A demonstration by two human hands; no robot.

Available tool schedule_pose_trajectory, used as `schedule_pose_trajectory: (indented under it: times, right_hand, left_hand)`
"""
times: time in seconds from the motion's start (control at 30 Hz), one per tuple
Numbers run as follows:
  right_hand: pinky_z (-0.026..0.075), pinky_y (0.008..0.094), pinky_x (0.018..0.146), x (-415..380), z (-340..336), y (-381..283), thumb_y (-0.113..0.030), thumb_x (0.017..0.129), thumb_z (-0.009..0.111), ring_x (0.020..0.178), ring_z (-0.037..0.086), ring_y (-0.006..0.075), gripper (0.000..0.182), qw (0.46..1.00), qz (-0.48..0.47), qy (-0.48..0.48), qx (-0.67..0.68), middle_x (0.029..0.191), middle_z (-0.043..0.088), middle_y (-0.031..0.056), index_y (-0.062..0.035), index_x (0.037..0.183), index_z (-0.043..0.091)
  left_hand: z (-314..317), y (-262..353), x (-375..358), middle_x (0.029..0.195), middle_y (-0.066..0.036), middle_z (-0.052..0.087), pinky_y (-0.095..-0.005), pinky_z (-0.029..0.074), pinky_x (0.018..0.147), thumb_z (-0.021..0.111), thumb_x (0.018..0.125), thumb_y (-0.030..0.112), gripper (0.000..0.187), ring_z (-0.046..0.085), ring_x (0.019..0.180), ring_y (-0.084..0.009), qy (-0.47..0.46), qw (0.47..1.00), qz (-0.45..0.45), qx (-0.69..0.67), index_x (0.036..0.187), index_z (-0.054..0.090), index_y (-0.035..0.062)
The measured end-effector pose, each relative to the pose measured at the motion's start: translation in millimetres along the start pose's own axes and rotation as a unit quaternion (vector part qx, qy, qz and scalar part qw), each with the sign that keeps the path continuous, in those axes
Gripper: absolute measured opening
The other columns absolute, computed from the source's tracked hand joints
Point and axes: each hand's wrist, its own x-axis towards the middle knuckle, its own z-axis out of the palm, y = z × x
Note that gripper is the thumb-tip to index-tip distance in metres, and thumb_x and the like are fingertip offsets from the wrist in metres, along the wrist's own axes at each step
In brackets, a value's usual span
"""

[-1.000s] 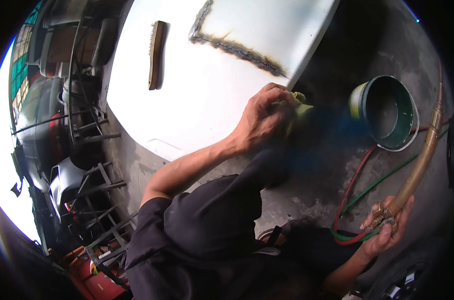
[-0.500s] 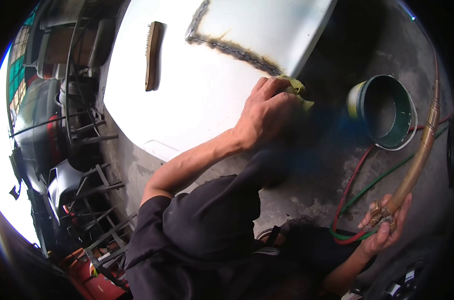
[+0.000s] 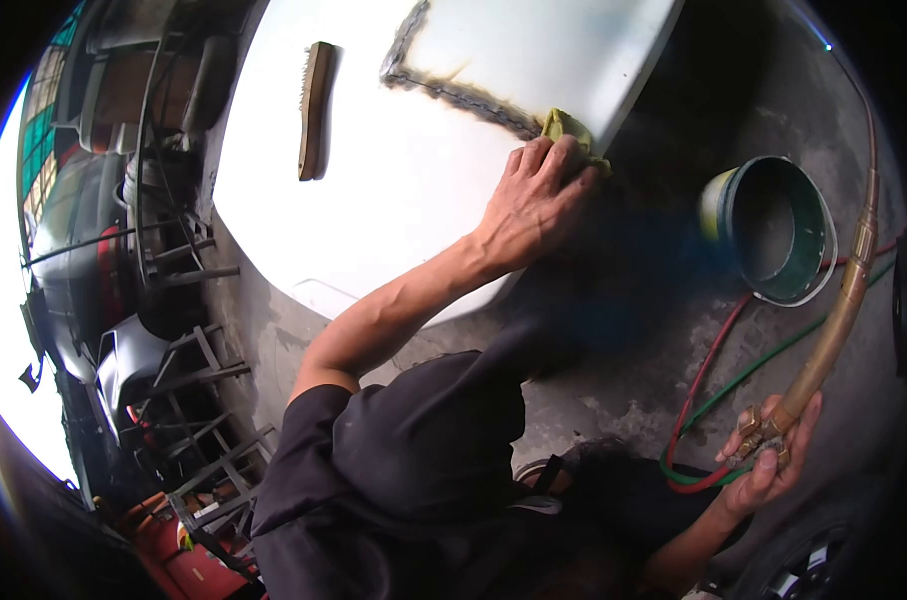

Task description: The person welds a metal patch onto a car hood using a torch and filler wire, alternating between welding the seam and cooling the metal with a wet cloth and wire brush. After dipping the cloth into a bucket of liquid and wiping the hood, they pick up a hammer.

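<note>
My left hand (image 3: 536, 203) is closed on a yellow-green cloth (image 3: 566, 128), pressing it onto a white sheet-metal panel (image 3: 374, 210) near its right edge. The cloth touches the end of a dark, scorched weld seam (image 3: 466, 97) that bends in an L across the panel. At the lower right, my right hand (image 3: 774, 455) is wrapped around the valve end of a long brass gas torch (image 3: 836, 310). The torch's thin neck reaches up to the top right, where a small bluish-white glow shows at its tip. A wooden-handled wire brush (image 3: 316, 112) lies on the panel's left part.
Right of the panel, a green bucket (image 3: 784, 225) with a wire handle stands on the concrete floor. A red hose (image 3: 714, 350) and a green hose (image 3: 759, 362) run from the torch past it. Metal frames (image 3: 209, 440) and vehicle parts crowd the left; a wheel (image 3: 809, 570) is at bottom right.
My left hand has shifted slightly up and left along the seam, and more cloth shows above the fingers. My right hand and the torch have stayed nearly in place.
</note>
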Motion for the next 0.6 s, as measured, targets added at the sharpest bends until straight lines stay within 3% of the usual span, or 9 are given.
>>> schedule_pose_trajectory:
  times: [0.2, 0.27, 0.33, 0.37, 0.4, 0.43, 0.5, 0.57, 0.6]
  right_hand:
    - [0.054, 0.0232, 0.043, 0, 3, 1, -0.028, 0.097, 0.049, 0.062, 0.061, 0.0158, 0.077, 1.000, 0.004, 0.004, -0.006, 0.108, 0.057, 0.0231, 0.0042, 0.163, 0.027]
    - [0.054, 0.0231, 0.043, 0, 2, 2, -0.028, 0.097, 0.049, 0.062, 0.062, 0.0157, 0.077, 1.000, 0.011, 0.006, -0.008, 0.108, 0.057, 0.0231, 0.0039, 0.163, 0.027]
    - [0.050, 0.0231, 0.044, -1, -3, 3, -0.023, 0.098, 0.048, 0.068, 0.061, 0.0166, 0.076, 1.000, 0.003, -0.016, 0.015, 0.110, 0.057, 0.0217, 0.0035, 0.164, 0.026]
    - [0.050, 0.0231, 0.044, -1, -4, 3, -0.023, 0.098, 0.048, 0.068, 0.061, 0.0166, 0.076, 1.000, 0.003, -0.013, 0.015, 0.110, 0.057, 0.0217, 0.0035, 0.164, 0.026]
    - [0.050, 0.0231, 0.044, -1, -5, 3, -0.024, 0.098, 0.048, 0.068, 0.061, 0.0169, 0.076, 1.000, -0.004, -0.015, 0.016, 0.110, 0.057, 0.0218, 0.0037, 0.164, 0.026]
    - [0.050, 0.0231, 0.044, -2, -5, 2, -0.024, 0.097, 0.048, 0.069, 0.061, 0.0172, 0.076, 1.000, -0.011, -0.017, 0.017, 0.110, 0.057, 0.0218, 0.0039, 0.164, 0.026]
    - [0.051, 0.0227, 0.043, -2, -3, -1, -0.027, 0.097, 0.049, 0.065, 0.061, 0.0168, 0.077, 1.000, -0.007, 0.001, 0.008, 0.109, 0.057, 0.0225, 0.0034, 0.164, 0.026]
    - [0.053, 0.0223, 0.043, -2, -2, -1, -0.029, 0.097, 0.050, 0.062, 0.061, 0.0165, 0.078, 1.000, 0.001, 0.012, -0.003, 0.108, 0.057, 0.0232, 0.0028, 0.164, 0.027]
    - [0.052, 0.0220, 0.042, -2, -3, 1, -0.029, 0.097, 0.050, 0.062, 0.060, 0.0163, 0.077, 1.000, 0.001, 0.023, -0.007, 0.107, 0.057, 0.0233, 0.0020, 0.164, 0.027]
  left_hand:
    - [-4, -11, 0, 0.138, -0.020, 0.051, -0.0518, 0.048, 0.095, 0.076, 0.084, 0.011, 0.048, 0.053, 0.123, -0.0423, -0.002, 1.000, 0.024, 0.005, 0.130, 0.066, 0.0154]
    - [-19, -53, -7, 0.139, -0.021, 0.055, -0.0501, 0.046, 0.098, 0.069, 0.088, 0.013, 0.042, 0.053, 0.123, -0.0397, 0.002, 0.999, 0.013, 0.034, 0.129, 0.067, 0.0178]
    - [-37, -115, -8, 0.127, -0.009, 0.065, -0.0454, 0.048, 0.091, 0.067, 0.090, 0.007, 0.033, 0.060, 0.113, -0.0314, 0.097, 0.992, -0.073, 0.023, 0.121, 0.071, 0.0179]
    - [-40, -171, -11, 0.111, -0.009, 0.068, -0.0462, 0.049, 0.086, 0.063, 0.095, 0.007, 0.022, 0.062, 0.106, -0.0321, 0.115, 0.987, -0.052, 0.099, 0.112, 0.074, 0.0142]
    - [-67, -180, 1, 0.099, -0.010, 0.069, -0.0459, 0.048, 0.077, 0.060, 0.100, 0.011, 0.018, 0.061, 0.097, -0.0311, 0.124, 0.987, -0.097, 0.041, 0.106, 0.077, 0.0117]
    - [-75, -191, 2, 0.099, -0.009, 0.070, -0.0447, 0.046, 0.071, 0.055, 0.104, 0.011, 0.024, 0.058, 0.091, -0.0281, 0.102, 0.903, -0.244, 0.338, 0.102, 0.079, 0.0115]
    - [-69, -197, -4, 0.103, -0.011, 0.069, -0.0424, 0.044, 0.073, 0.052, 0.104, 0.007, 0.027, 0.056, 0.088, -0.0267, 0.046, 0.896, -0.316, 0.309, 0.104, 0.078, 0.0116]
    - [-20, -151, 2, 0.100, -0.015, 0.067, -0.0435, 0.044, 0.077, 0.053, 0.100, 0.004, 0.025, 0.058, 0.092, -0.0297, 0.169, 0.958, -0.093, 0.211, 0.110, 0.075, 0.0118]
    - [2, -114, 3, 0.107, -0.017, 0.065, -0.0463, 0.045, 0.087, 0.057, 0.092, 0.003, 0.030, 0.057, 0.102, -0.0332, 0.127, 0.990, -0.055, 0.005, 0.116, 0.072, 0.0125]
